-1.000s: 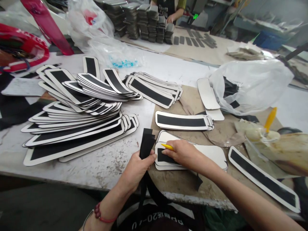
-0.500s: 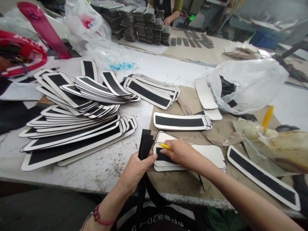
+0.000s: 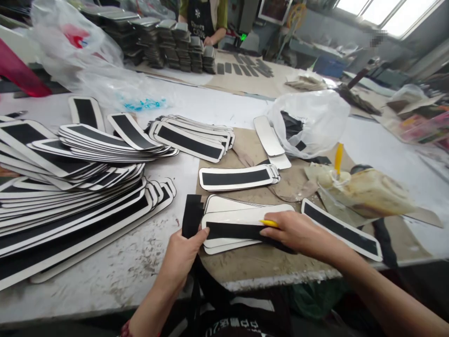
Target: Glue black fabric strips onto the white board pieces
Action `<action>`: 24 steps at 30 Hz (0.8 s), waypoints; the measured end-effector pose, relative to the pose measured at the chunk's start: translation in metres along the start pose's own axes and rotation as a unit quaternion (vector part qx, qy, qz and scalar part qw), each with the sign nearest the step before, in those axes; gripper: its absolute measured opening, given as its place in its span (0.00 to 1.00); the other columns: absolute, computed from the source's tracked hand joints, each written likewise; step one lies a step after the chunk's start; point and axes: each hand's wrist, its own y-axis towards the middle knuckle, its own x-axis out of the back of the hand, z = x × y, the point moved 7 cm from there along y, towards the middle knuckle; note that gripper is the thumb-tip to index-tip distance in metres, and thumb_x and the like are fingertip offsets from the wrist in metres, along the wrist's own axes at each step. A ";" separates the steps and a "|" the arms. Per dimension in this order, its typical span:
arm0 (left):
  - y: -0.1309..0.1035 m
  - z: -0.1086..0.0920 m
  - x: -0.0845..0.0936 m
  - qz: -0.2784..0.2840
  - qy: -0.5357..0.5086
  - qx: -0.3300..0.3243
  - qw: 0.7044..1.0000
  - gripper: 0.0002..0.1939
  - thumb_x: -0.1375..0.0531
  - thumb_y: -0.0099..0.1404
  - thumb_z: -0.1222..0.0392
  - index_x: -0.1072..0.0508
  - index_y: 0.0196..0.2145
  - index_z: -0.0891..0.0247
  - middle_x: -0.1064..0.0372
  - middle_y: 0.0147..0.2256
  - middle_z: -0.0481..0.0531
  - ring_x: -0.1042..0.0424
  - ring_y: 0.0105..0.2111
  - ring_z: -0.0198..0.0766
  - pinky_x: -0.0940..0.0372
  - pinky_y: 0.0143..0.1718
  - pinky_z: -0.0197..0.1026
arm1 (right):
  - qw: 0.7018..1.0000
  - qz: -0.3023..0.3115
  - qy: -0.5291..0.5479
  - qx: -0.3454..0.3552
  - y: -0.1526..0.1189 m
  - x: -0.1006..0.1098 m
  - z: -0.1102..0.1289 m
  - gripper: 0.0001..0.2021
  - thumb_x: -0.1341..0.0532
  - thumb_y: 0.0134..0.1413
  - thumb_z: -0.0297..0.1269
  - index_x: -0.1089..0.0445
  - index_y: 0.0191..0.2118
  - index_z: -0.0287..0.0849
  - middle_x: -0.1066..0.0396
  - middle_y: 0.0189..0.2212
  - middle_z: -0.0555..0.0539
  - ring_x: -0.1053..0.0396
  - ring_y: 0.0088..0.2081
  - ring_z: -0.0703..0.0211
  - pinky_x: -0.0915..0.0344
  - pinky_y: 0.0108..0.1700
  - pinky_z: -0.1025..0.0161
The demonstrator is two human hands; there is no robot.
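The right hand (image 3: 298, 231) presses flat on a long black fabric strip (image 3: 233, 230), fingers closed around a small yellow tool (image 3: 269, 223) whose tip pokes out toward the strip. That strip lies lengthwise along the top white rounded card panel (image 3: 245, 216) of a short stack, dark and matte against the pale card, leaving a white margin on each long side. The left hand (image 3: 182, 255) grips a bundle of loose black strips (image 3: 192, 216) — their upper ends stand above the thumb just left of the stack, the rest hanging over the table's near edge. The stack sits on a brown paper sheet (image 3: 252, 262) close to that edge, with bare paper in front of it. Both forearms reach in from below, wrists low. To the left, a big fanned heap of finished panels (image 3: 77, 187) crowds the white tabletop (image 3: 133, 262) — another small pile of finished panels (image 3: 238, 178) lies just behind.
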 end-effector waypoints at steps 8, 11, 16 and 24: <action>0.002 0.007 0.001 -0.008 -0.001 0.013 1.000 0.15 0.32 0.45 0.53 0.29 0.25 0.67 0.39 0.15 0.42 0.43 0.18 0.31 0.48 0.20 0.35 | 0.992 -0.084 0.016 -0.097 -0.019 0.006 -0.067 0.14 0.49 0.59 0.45 0.34 0.30 0.42 0.29 0.29 0.46 0.33 0.32 0.57 0.45 0.33 0.64; 0.003 0.011 0.001 -0.006 -0.007 0.019 1.000 0.18 0.31 0.44 0.52 0.28 0.29 0.68 0.35 0.19 0.45 0.38 0.21 0.34 0.44 0.22 0.36 | 0.980 -0.114 -0.065 -0.150 -0.015 0.010 -0.064 0.15 0.48 0.59 0.46 0.31 0.36 0.41 0.27 0.34 0.42 0.31 0.37 0.51 0.44 0.35 0.62; 0.005 0.014 0.003 -0.026 -0.003 0.026 0.999 0.21 0.30 0.40 0.50 0.28 0.26 0.68 0.35 0.19 0.45 0.39 0.20 0.33 0.43 0.21 0.36 | 0.973 -0.114 -0.104 -0.174 -0.009 0.011 -0.061 0.14 0.46 0.58 0.47 0.30 0.36 0.43 0.26 0.35 0.42 0.29 0.39 0.49 0.41 0.36 0.61; 0.006 0.017 0.007 -0.035 -0.004 0.036 0.999 0.23 0.29 0.38 0.50 0.29 0.27 0.68 0.38 0.17 0.43 0.42 0.18 0.31 0.46 0.19 0.34 | 0.975 -0.095 -0.084 -0.183 -0.001 0.006 -0.069 0.15 0.45 0.57 0.49 0.29 0.37 0.43 0.26 0.35 0.43 0.29 0.39 0.47 0.39 0.36 0.60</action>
